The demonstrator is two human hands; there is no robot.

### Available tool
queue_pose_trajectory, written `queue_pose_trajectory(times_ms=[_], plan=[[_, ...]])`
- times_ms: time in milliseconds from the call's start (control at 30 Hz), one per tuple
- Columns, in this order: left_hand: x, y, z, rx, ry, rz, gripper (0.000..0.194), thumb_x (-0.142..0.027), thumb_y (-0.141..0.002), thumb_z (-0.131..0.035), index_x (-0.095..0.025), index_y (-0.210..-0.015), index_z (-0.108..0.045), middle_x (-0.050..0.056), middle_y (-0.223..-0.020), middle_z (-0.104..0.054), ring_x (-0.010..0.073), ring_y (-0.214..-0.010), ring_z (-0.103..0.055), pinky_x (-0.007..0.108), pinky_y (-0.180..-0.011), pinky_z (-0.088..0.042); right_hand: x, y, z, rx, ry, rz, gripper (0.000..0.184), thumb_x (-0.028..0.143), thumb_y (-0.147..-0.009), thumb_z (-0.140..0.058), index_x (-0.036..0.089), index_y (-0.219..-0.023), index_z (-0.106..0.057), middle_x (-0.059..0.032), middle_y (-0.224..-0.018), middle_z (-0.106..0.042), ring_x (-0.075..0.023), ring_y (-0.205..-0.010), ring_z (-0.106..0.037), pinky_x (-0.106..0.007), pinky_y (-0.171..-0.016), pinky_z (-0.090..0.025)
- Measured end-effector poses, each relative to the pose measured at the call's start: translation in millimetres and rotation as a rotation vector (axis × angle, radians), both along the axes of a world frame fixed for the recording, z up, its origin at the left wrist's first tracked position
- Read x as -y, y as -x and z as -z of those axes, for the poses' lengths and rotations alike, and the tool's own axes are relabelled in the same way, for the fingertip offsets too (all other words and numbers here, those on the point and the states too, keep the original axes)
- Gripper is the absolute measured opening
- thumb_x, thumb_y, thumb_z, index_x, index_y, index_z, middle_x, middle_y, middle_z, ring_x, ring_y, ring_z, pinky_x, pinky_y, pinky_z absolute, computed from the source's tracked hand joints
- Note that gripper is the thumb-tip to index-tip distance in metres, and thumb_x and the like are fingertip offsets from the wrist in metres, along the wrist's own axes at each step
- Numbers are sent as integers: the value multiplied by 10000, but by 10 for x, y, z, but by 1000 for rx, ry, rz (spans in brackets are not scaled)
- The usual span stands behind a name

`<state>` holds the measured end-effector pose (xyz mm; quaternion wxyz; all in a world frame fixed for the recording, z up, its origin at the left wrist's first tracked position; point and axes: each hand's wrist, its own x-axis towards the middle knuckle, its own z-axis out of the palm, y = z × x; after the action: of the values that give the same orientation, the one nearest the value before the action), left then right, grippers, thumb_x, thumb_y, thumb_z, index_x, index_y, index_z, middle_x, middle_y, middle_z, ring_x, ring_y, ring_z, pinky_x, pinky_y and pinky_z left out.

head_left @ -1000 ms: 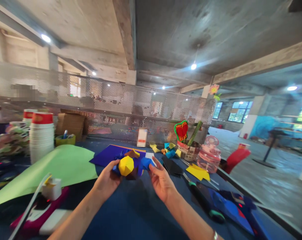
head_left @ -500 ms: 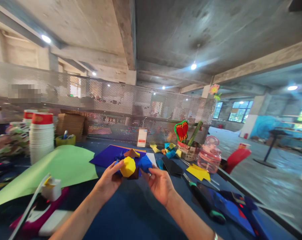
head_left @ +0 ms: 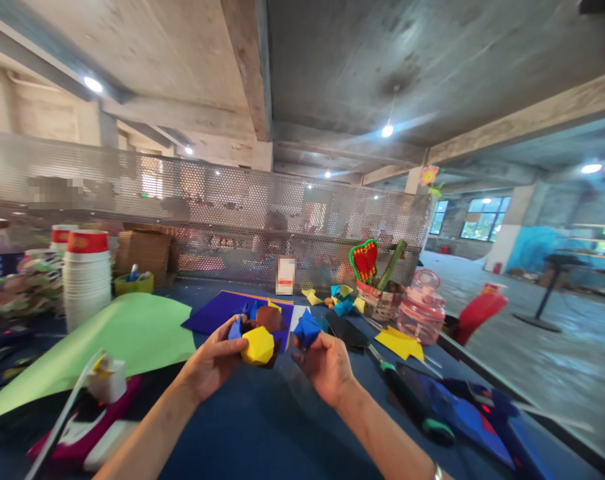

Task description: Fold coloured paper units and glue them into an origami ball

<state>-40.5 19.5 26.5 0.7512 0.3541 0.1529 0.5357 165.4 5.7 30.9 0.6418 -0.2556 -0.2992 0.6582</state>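
Yellow faceted piece [head_left: 258,345] at seven o'clock, gripped by the left hand [head_left: 207,367]; fingers of the right hand [head_left: 331,367] pinch a blue folded piece [head_left: 307,329] at six. Light pressure (looks like paper) should spare those creases.

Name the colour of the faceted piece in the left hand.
Yellow, with blue beside it; clearest in the head view.

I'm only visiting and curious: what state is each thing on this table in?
Left hand: holding yellow paper shape
Right hand: holding blue paper shape
Green sheet: unfolded, bulging
Paper cups: stacked
Pink bottle: upright
Power strip: red light on, white plug in
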Motion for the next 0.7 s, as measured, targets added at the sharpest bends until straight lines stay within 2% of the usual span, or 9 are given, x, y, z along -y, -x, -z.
queue_pose_trajectory(times_ms=[267,400,467,600,700], plan=[[-34,-1,21,-43,-25,-21,373,-57,-666,-727,-172,-992,-587,57,-954,-694,182,-828,-689,271,-769,-560,26,-5,-47,6,102,-63,153,178,-590,-636,163,-741,-619,-12,-650,-634,-130,-589,-559,-241,-539,-448],[-47,0,25,-37,-29,-57,341,-36,-680,-699,-168,-975,-590,49,-927,-691,172,-816,-687,245,-751,-557,52,29,-72,50,117,-54,250,375,-687,-712,178,-816,-629,8,-654,-625,-130,-600,-561,-241,-532,-441],[-41,1,16,-47,-20,-54,308,-47,-716,-666,-162,-993,-595,57,-906,-693,181,-797,-689,256,-727,-565,59,42,-80,75,126,-51,289,410,-692,-736,189,-844,-629,21,-656,-622,-125,-608,-562,-233,-534,-437],[-42,-7,-11,-20,71,-110,267,-48,-791,-568,-123,-1045,-601,78,-842,-700,186,-737,-691,270,-681,-575,43,52,-63,93,162,-12,257,325,-679,-753,185,-848,-619,28,-704,-645,-98,-583,-544,-209,-508,-409],[-70,-15,-23,20,225,-143,225,-87,-848,-519,-86,-1061,-593,102,-829,-706,188,-694,-690,276,-647,-577,14,48,-23,124,194,0,220,319,-712,-713,173,-849,-620,18,-720,-658,-105,-587,-555,-219,-509,-420]])
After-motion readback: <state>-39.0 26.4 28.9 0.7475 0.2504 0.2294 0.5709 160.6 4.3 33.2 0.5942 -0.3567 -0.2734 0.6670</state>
